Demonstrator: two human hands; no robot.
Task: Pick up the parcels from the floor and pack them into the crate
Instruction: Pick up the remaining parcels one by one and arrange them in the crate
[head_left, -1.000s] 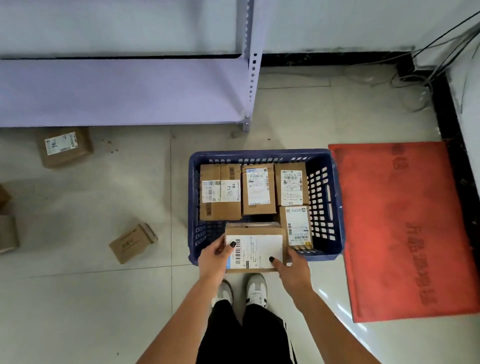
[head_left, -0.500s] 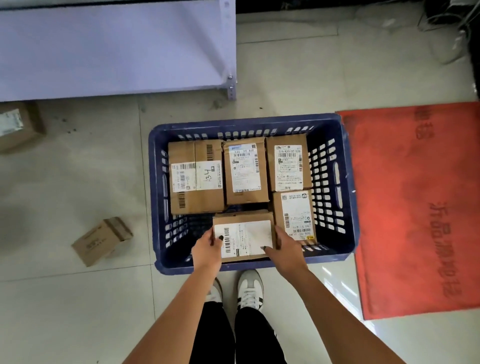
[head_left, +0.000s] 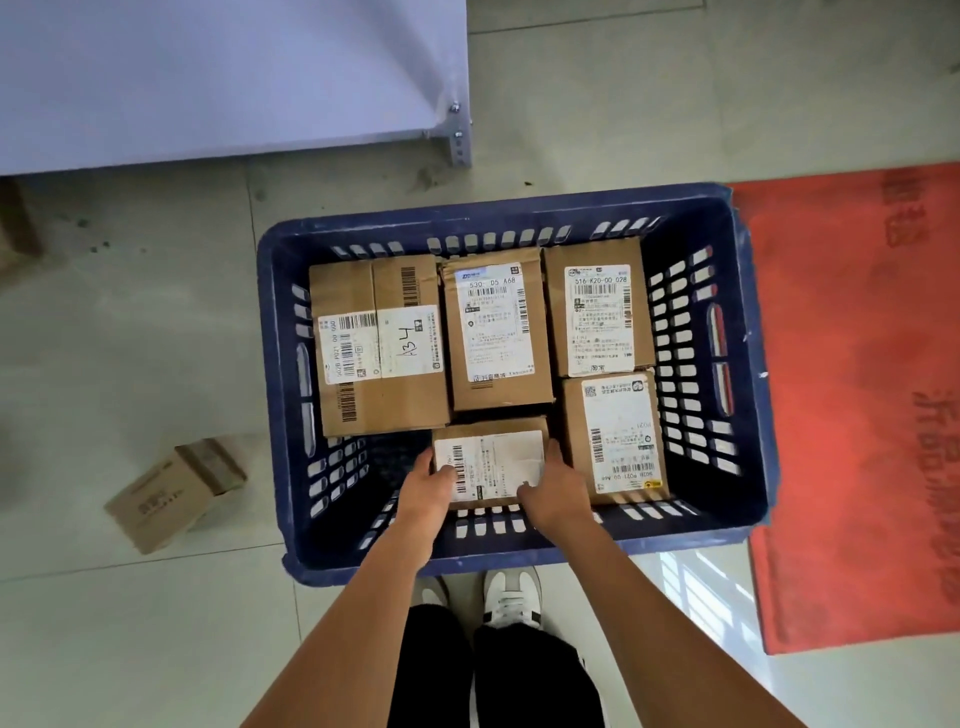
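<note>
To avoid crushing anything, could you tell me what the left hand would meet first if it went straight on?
Probably the big parcel marked A34, just beyond the left hand gripping the small parcel; depth is unclear.

Inside the blue crate (head_left: 519, 218), the far-left parcel (head_left: 379, 345) is showing handwritten "A34" on its white label. Beside it, the middle parcel (head_left: 496, 330) is reading "530- D5 A68", and the far-right parcel (head_left: 597, 312) is reading "516-K20-00 028".

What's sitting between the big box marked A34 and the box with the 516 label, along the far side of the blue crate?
One parcel, labelled 530 D5 A68, stands between the A34 box and the 516 box in the crate; the head view shows this.
</note>
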